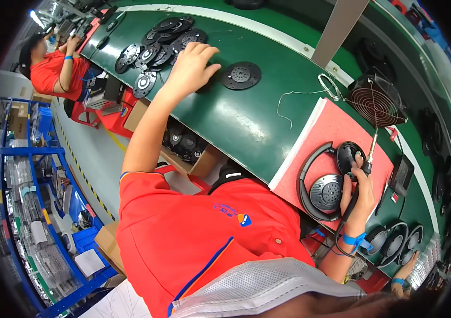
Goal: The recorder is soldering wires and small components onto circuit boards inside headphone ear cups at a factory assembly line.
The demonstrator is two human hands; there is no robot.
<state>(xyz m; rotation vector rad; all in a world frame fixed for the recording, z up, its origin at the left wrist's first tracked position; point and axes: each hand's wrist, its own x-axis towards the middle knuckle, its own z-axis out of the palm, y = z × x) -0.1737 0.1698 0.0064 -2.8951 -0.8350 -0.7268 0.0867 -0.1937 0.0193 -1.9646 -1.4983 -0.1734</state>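
My left hand (196,66) is over the green bench with fingers stretched out and thumb apart, holding nothing I can see. Beside its fingertips lies a pile of black round speaker discs (170,37), several with silvery centres. To the right of its thumb, a single black disc (241,75) lies flat. My right hand (361,193) grips a soldering iron (367,167), its metal tip pointing away from me and its cord running down past my wrist. The same hand rests at a pair of black headphones (305,185) lying on a pink foam mat (318,132), one ear cup showing a grey perforated disc.
A fan with a round grille (376,100) stands behind the mat, near a loop of solder wire (330,87). More headphones (392,245) sit at the right, by another person's hand (406,267). A co-worker in red (58,71) works far left. Below the bench is a carton of discs (183,143).
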